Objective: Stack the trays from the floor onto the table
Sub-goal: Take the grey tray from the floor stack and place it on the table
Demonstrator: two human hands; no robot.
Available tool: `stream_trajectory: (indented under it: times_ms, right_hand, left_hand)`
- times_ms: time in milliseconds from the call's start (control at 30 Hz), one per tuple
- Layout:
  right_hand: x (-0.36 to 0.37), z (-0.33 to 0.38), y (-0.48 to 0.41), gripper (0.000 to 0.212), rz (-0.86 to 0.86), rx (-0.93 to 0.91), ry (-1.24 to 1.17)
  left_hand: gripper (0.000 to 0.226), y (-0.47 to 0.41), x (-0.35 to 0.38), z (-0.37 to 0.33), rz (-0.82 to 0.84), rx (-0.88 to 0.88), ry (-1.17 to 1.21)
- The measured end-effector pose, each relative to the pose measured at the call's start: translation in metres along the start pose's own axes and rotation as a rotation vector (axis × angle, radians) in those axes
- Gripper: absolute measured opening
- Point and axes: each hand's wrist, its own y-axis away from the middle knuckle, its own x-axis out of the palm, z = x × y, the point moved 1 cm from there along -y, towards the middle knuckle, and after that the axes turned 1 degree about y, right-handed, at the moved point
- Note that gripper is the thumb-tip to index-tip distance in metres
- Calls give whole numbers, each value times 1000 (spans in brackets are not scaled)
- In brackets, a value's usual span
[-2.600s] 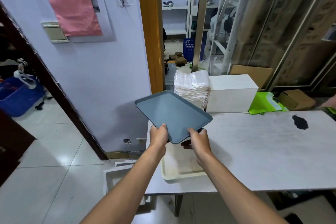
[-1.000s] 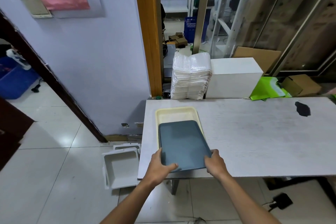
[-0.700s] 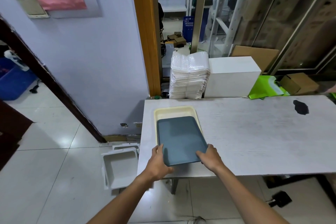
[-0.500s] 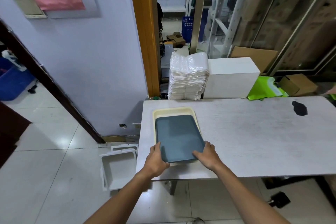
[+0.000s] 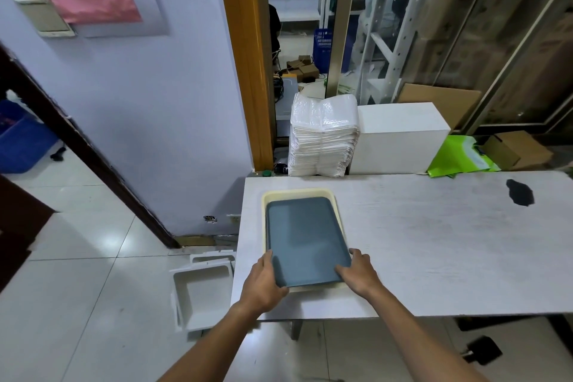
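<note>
Trays are found both on the table (image 5: 434,242) and on the floor beside it. A grey-blue tray (image 5: 305,239) is nested in a cream tray (image 5: 267,199) at the table's near left corner, with the long sides of both running away from the near edge. The cream tray's rim is left showing along the far, left and near sides of the grey-blue tray.

The grey-blue tray's near left corner is clasped by the left hand (image 5: 263,284): the fingers are laid along the left rim and the thumb is bent round the near edge. Its near right corner is pinched by the right hand (image 5: 359,274), with the thumb set on the tray's top face and the fingers curled against the right rim. Both forearms are stretched in over the table's near edge.

White trays (image 5: 201,298) are stacked on the tiled floor just beside the table's left edge, the top one lying open side up.

Behind the table's far edge a pile of white packets (image 5: 324,139) is stood, with a white box (image 5: 400,136) just to its right. Further right along that edge a green bag (image 5: 459,158) and a cardboard box (image 5: 514,149) are seen. A dark blotch (image 5: 520,193) is marked on the table top near its far right end.
</note>
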Motion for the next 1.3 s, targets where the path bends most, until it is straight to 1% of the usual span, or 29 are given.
stream_trajectory:
  times_ms: [133, 233, 333, 433, 500, 533, 600, 700, 767, 900, 967, 1033, 1100, 1300]
  right_hand:
    - [5, -10, -1, 72, 53, -1, 17]
    - [8, -19, -2, 74, 89, 3, 51]
    - [10, -25, -3, 74, 59, -2, 121]
    - [6, -29, -1, 84, 26, -11, 266]
    - [6, -31, 0, 93, 91, -24, 273]
    - [6, -33, -1, 94, 127, -24, 254]
    - [10, -36, -1, 87, 141, -22, 242]
    - [15, -33, 4, 69, 92, -46, 302]
    - [20, -32, 6, 63, 80, -55, 337]
    - [24, -32, 7, 62, 45, -61, 371]
    - [23, -32, 6, 60, 29, -61, 392]
    - [23, -31, 5, 57, 18, -57, 402]
    - [24, -30, 5, 55, 16, -56, 419]
    - [29, -29, 7, 59, -5, -83, 459]
  left_hand:
    - [100, -2, 6, 11, 5, 4, -76]
    - [97, -2, 8, 17, 16, 2, -79]
    - [93, -2, 8, 20, 23, -7, -78]
    - [88, -2, 8, 22, 41, -23, -85]
    - [86, -2, 9, 23, 63, -42, -76]
    - [87, -2, 10, 24, 69, -48, -71]
    - [89, -2, 10, 25, 74, -53, -59]
    - [90, -5, 6, 30, 67, -43, -69]
    - [90, -7, 1, 34, 78, -31, -118]
    - [83, -12, -5, 35, 132, -36, -175]
    - [72, -15, -8, 34, 122, -50, -204]
    - [67, -15, -9, 32, 106, -59, -216]
    - [66, -14, -7, 31, 95, -67, -209]
    - [62, -9, -1, 31, 55, -68, -162]
